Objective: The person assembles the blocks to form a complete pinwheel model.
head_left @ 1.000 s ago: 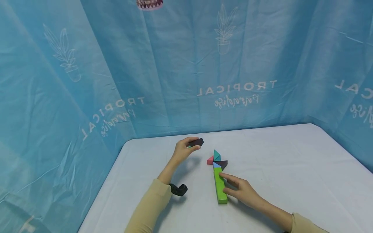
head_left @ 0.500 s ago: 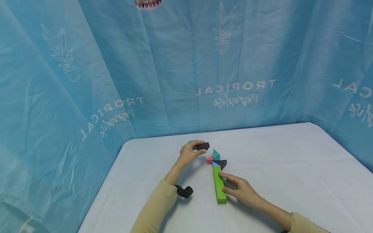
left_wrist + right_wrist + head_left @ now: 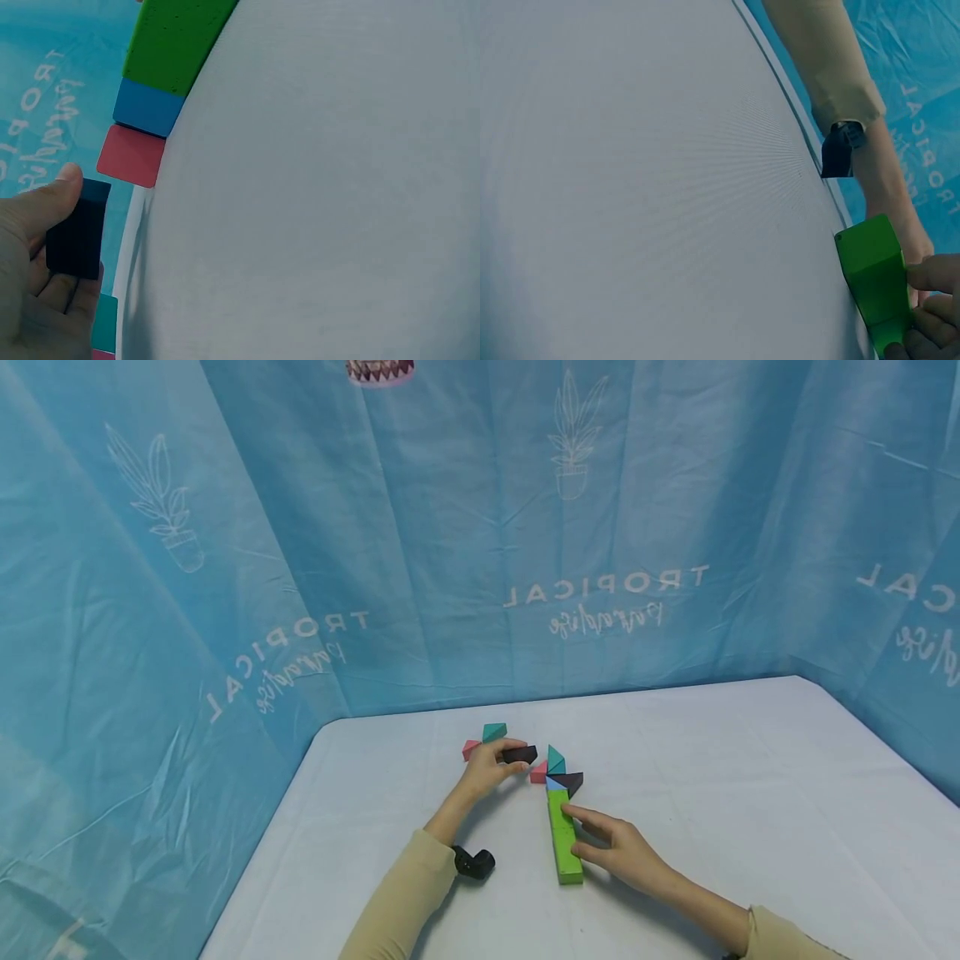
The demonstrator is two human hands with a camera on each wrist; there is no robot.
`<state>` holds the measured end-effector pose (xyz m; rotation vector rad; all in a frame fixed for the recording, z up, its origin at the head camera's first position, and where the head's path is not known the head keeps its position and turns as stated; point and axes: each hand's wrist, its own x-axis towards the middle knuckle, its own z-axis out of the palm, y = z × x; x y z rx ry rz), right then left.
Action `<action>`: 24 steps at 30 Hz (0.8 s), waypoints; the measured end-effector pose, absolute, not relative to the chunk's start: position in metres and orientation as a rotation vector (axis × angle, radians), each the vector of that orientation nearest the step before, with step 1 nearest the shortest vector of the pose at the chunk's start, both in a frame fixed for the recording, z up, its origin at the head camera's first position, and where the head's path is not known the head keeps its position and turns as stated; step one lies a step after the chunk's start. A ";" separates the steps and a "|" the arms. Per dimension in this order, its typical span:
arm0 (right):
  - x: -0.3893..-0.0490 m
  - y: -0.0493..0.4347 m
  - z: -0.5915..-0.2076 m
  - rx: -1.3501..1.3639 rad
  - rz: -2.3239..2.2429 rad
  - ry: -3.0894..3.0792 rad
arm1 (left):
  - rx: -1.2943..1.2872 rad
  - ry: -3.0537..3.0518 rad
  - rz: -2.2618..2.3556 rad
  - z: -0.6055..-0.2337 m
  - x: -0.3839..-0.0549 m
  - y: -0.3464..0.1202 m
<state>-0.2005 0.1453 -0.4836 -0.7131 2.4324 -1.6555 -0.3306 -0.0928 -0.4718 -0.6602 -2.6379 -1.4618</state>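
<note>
My left hand pinches a black block between thumb and fingers, just left of a small pinwheel-shaped group. In the left wrist view this black block appears raised above the tabletop. The group has a red triangular block, a teal piece, a black triangular block and a blue triangular block. Below it runs a straight bar of green blocks. My right hand touches the bar's right side with thumb and fingertip, fingers loosely bent; the right wrist view shows the green end beside them.
Beyond my left hand lie a teal block and another red block. A white cloth covers the table. Blue printed curtain hangs behind and at the sides. A black wrist-worn device sticks out from my left wrist.
My left hand has moved right and lower with the black block, nearer the pinwheel group. The teal and red blocks behind it now show more. My right hand stays at the green bar.
</note>
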 end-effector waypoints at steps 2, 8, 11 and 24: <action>-0.200 0.145 -0.483 -0.723 -1.653 2.435 | -0.666 -2.645 -1.444 -0.475 -0.331 -0.094; -0.201 0.145 -0.483 -0.709 -1.664 2.416 | -0.689 -2.667 -1.411 -0.480 -0.331 -0.097; -0.201 0.145 -0.483 -0.705 -1.669 2.406 | -0.691 -2.688 -1.391 -0.483 -0.330 -0.098; -0.199 0.144 -0.481 -0.716 -1.656 2.414 | -0.720 -2.688 -1.336 -0.488 -0.329 -0.099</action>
